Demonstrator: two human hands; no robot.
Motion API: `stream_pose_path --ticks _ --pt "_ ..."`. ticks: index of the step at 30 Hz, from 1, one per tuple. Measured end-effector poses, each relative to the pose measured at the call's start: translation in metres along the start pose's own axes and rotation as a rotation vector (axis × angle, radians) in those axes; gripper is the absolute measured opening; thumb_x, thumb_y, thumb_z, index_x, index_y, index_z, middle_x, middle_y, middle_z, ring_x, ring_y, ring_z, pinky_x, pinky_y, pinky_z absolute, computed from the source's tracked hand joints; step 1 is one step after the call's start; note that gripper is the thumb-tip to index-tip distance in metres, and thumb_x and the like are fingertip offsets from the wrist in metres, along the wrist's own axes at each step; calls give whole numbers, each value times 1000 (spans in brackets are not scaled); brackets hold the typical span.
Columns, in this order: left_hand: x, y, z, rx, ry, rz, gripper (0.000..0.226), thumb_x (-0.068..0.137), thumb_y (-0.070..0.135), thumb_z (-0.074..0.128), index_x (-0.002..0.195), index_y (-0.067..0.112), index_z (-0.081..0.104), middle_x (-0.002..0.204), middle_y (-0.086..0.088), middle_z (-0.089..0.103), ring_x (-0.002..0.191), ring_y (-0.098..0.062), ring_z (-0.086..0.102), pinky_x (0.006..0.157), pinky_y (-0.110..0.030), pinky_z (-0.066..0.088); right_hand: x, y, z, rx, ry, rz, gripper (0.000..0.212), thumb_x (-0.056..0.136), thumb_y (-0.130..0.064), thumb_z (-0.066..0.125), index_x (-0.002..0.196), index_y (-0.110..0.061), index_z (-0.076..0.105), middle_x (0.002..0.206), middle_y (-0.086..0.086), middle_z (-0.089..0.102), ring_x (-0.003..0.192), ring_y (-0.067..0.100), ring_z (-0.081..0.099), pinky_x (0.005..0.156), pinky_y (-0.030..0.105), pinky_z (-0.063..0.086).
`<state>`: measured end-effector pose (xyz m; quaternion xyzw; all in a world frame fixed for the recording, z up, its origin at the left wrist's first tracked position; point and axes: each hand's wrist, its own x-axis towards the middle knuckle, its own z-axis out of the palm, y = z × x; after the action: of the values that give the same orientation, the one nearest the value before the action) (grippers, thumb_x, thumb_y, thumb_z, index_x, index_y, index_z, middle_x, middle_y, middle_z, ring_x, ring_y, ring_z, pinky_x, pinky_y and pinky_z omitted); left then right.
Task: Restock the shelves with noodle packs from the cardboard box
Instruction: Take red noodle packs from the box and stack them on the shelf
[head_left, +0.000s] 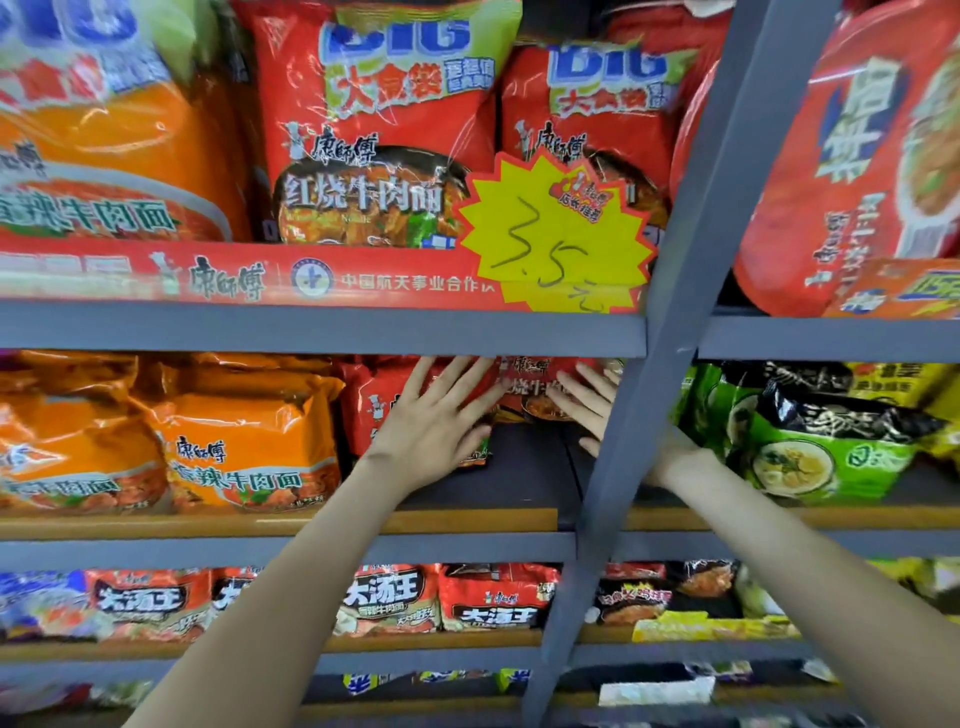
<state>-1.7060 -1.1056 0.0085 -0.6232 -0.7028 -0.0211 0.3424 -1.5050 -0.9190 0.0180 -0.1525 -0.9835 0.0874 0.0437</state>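
Up on the middle shelf (519, 467), two flat hands meet the red noodle packs (530, 387).
Left of the grey post (639, 415) stand orange packs (244, 447); closer to it the left hand (436, 415) lies spread on one red pack, and the right hand (587, 405), half behind the post, touches another with straight fingers.

Open gap on the dark middle shelf board (524, 467), orange noodle packs (244, 447) crowding left, green noodle packs (821, 452) right, red noodle packs (527, 389) behind; a slanting grey metal upright (618, 441) bars the front.
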Motion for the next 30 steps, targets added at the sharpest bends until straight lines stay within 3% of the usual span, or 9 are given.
stream_pose_path --ticks 2,4,7,10,13,17,20,27,30 --pt "-6 8 -4 -16 -27 4 51 95 41 34 139 20 49 150 -13 36 138 -30 34 113 -51 17 -13 -1 2 -208 16 7 72 100 -20 38 144 -37 -16 153 -18 -18 144 9 -13 117 25 -9" --pt "-15 23 -9 -45 -26 18 51 95 40 34 139 18 49 149 -14 38 136 -30 39 113 -49 19 -32 -4 5 -243 122 64 64 94 -14 46 152 -25 19 159 -2 11 147 18 6 118 28 -4" --pt "-25 42 -12 -84 -67 -18 51 95 38 35 138 15 51 146 -16 43 133 -31 44 112 -48 23 -49 -4 18 -317 312 -15 62 64 -14 69 125 -2 59 128 15 59 126 32 45 108 39 32" --pt "-38 64 -18 -78 -117 -78 53 94 39 33 138 15 50 146 -16 43 132 -31 45 110 -49 25 -66 -10 23 -337 398 -23 57 66 -17 61 120 0 61 122 18 61 121 32 47 96 50 44" --pt "-51 86 -32 -118 -147 -141 53 94 38 32 137 12 50 145 -17 43 131 -31 45 111 -48 24 -87 -24 34 -289 465 43 45 84 -20 45 123 -2 59 125 15 59 116 32 54 100 41 41" --pt "-87 110 -48 -220 -94 -229 45 95 29 37 130 7 54 137 -16 51 121 -31 51 105 -44 36 -116 -51 60 -157 614 132 18 82 -13 64 96 -2 63 91 12 62 85 32 56 77 40 50" --pt "-143 127 -49 -311 -77 -305 38 93 22 42 124 5 58 129 -15 57 107 -31 57 88 -43 47 -127 -78 93 -79 504 55 19 78 -13 71 92 -3 63 84 9 61 79 29 56 72 38 51" --pt "-314 125 -39 -385 -460 -616 45 87 24 40 124 5 59 121 -14 62 96 -33 64 75 -38 55 -100 -160 185 -35 40 -240 39 83 -22 69 119 -6 62 112 9 64 104 30 60 87 41 50" --pt "-387 112 -31 -397 -566 -755 45 86 25 42 123 5 56 117 -18 64 93 -35 66 75 -39 56 -77 -204 228 -19 -106 -362 41 83 -23 67 121 -9 60 112 7 62 101 29 59 82 40 51"
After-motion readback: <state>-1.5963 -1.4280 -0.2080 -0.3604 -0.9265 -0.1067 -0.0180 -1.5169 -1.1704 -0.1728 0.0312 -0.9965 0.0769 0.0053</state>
